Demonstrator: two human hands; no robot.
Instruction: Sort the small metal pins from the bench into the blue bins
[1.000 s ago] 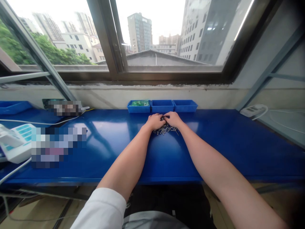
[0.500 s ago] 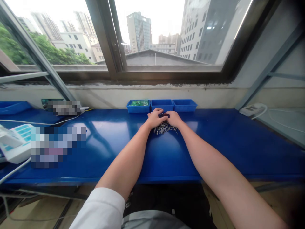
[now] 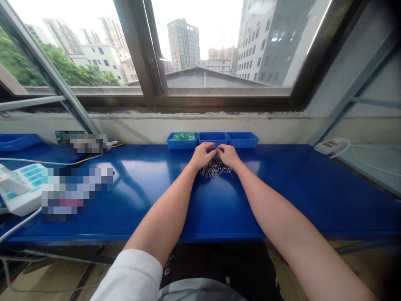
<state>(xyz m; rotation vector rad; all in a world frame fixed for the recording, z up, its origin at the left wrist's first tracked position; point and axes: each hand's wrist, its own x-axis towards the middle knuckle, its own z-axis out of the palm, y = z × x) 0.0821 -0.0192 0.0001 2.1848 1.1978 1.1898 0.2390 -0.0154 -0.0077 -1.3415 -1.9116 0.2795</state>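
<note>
A heap of thin metal screw-like pieces is spread on the blue worktop, just above the centre-bottom of the frame's middle. It is flanked by the left hand and the right hand, its far part being partly covered by them. The fingers of the left hand are curved over the heap's upper-left side, with the thumb directed toward the right hand; the fingers of the right hand are bent inward at its upper-right side. Most of the heap is seen below the fingertips, nearer the bottom of the frame. Whether any piece is pinched cannot be told. A blue bin with green packets is placed just beyond the left hand, joined by two further blue bins toward the right.
</note>
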